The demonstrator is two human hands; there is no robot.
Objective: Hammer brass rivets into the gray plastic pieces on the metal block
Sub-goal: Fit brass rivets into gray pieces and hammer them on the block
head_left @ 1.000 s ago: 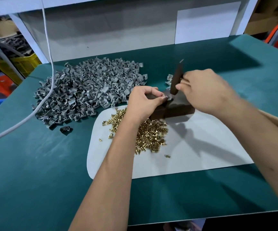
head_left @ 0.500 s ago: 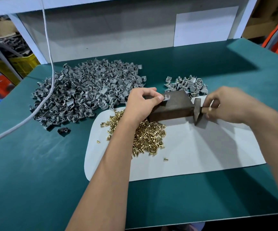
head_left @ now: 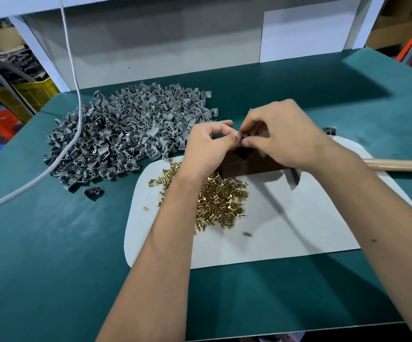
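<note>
A dark metal block (head_left: pixel 251 166) stands on a white mat (head_left: pixel 286 233). Above its top, my left hand (head_left: pixel 206 146) and my right hand (head_left: pixel 281 137) meet, and both pinch one small gray plastic piece (head_left: pixel 245 137) between their fingertips. The hammer lies on the mat to the right of the block, its metal head (head_left: pixel 292 177) down and its wooden handle (head_left: pixel 397 165) pointing right; no hand touches it. A heap of brass rivets (head_left: pixel 222 201) lies in front of the block, partly under my left forearm.
A big pile of gray plastic pieces (head_left: pixel 130 134) covers the green table (head_left: pixel 51 243) at the left. A white cable (head_left: pixel 72 70) hangs down across that pile. One gray piece (head_left: pixel 329 130) shows behind my right wrist. A white panel stands at the table's back.
My right hand has let go of the hammer, which now lies on the mat, and has moved left to join my left hand on the gray piece above the block.
</note>
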